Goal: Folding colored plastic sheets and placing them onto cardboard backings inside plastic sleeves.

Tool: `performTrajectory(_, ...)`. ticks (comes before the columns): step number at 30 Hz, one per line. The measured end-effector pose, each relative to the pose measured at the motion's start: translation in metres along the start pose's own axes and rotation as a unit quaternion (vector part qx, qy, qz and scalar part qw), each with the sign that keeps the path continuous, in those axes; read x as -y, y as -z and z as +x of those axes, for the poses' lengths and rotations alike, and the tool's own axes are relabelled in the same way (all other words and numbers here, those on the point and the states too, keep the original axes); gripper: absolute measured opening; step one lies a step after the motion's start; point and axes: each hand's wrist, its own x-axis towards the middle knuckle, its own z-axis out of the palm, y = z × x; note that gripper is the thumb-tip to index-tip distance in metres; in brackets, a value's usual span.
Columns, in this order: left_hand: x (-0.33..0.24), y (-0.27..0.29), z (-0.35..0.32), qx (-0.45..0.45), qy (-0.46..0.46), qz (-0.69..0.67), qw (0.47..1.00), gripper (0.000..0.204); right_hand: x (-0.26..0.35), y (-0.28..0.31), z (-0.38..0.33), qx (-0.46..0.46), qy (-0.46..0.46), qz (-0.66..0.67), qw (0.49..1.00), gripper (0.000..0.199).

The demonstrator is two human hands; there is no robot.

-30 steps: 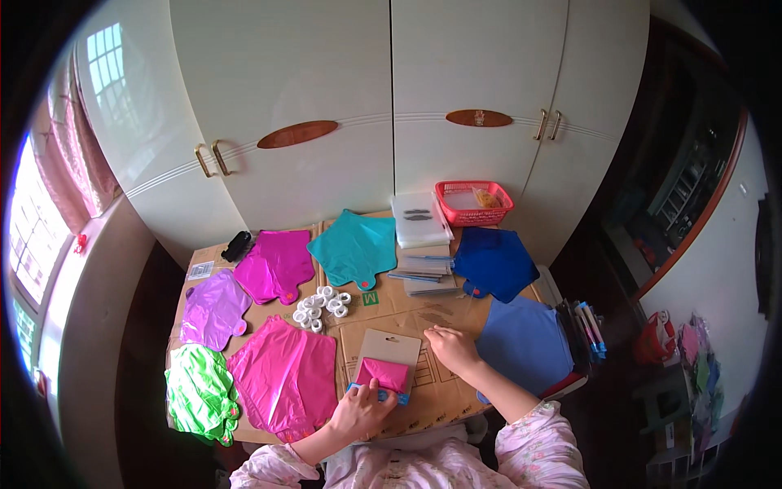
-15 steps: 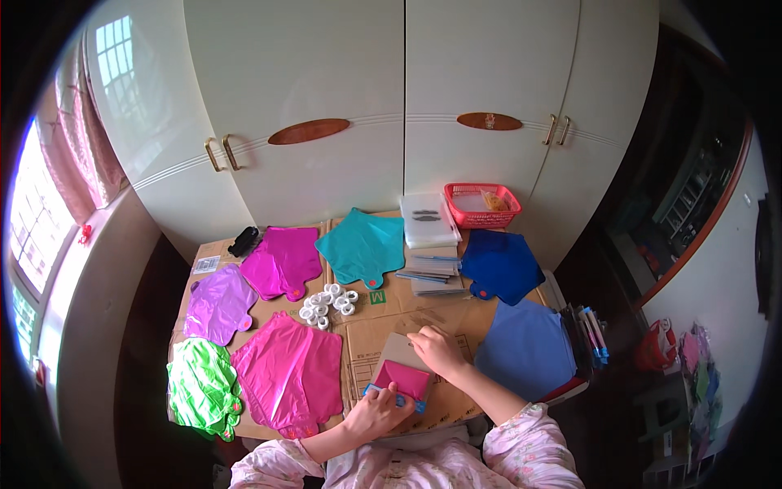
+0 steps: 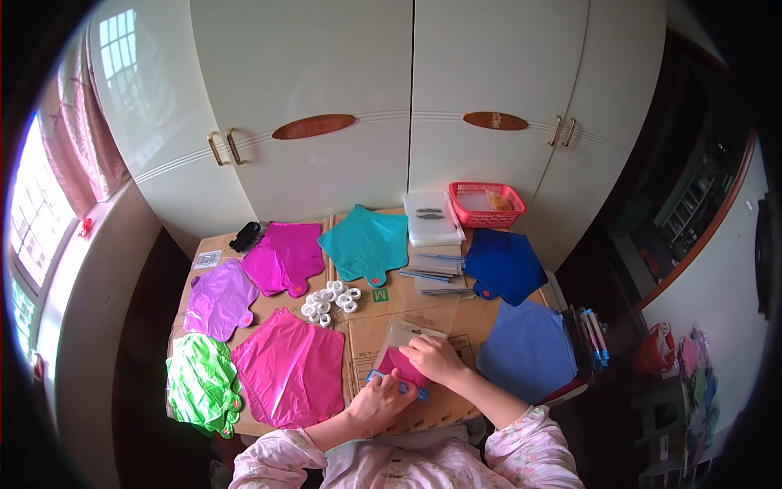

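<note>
On the cardboard in front of me lies a folded pink foil piece (image 3: pixel 394 361) with a blue-edged strip (image 3: pixel 374 376) along its near side, in or on a clear plastic bag (image 3: pixel 397 336). My left hand (image 3: pixel 380 405) is closed on the near, blue-edged end, thumb on top. Bent over the far right part of the pink foil is my right hand (image 3: pixel 434 359), its fingers closed on the bag's upper part; they hide part of it. Left of my hands spreads a large flat pink foil balloon (image 3: pixel 295 371).
Flat foil balloons in green (image 3: pixel 200 383), lilac (image 3: pixel 218 301), magenta (image 3: pixel 283 257), teal (image 3: pixel 362 244) and dark blue (image 3: pixel 507 265) surround white tape rolls (image 3: pixel 327 303). Clear bags (image 3: pixel 432 220), stacked cards (image 3: pixel 440 273) and a red basket (image 3: pixel 487 204) stand behind. Blue sheets (image 3: pixel 525 350) lie right.
My right hand has moved down toward the left hand, onto the pink foil. The brownish card behind the foil no longer shows as before; the bag's dark-marked top edge now shows.
</note>
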Motion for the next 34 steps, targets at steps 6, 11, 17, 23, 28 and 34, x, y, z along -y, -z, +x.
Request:
performTrajectory(6, 0.006, -0.036, 0.011, -0.071, 0.005, 0.056, 0.996, 0.059, 0.0, 0.006, 0.001, 0.018, 0.026, -0.054, 0.998, 0.016)
performTrajectory(11, 0.003, -0.031, 0.014, -0.019, 0.02, 0.055, 0.998, 0.059, 0.004, 0.024, -0.005, 0.088, -0.057, -0.153, 0.983, 0.018)
performTrajectory(17, 0.004, -0.038, 0.014, -0.067, 0.017, 0.088, 0.994, 0.057, 0.006, 0.026, -0.021, 0.081, -0.105, -0.066, 0.989, 0.024)
performTrajectory(23, -0.004, -0.014, 0.022, -0.103, 0.061, 0.047, 0.992, 0.052, -0.01, -0.017, -0.059, -0.234, -0.434, 0.456, 0.741, 0.062)
performTrajectory(28, -0.009, -0.009, 0.02, -0.133, 0.071, 0.049, 0.987, 0.049, 0.032, 0.011, -0.044, -0.143, -0.448, 0.808, 0.355, 0.019)
performTrajectory(34, -0.002, -0.011, 0.02, -0.148, 0.094, 0.086, 0.981, 0.049, 0.061, 0.01, -0.043, -0.119, -0.404, 0.791, 0.445, 0.034)
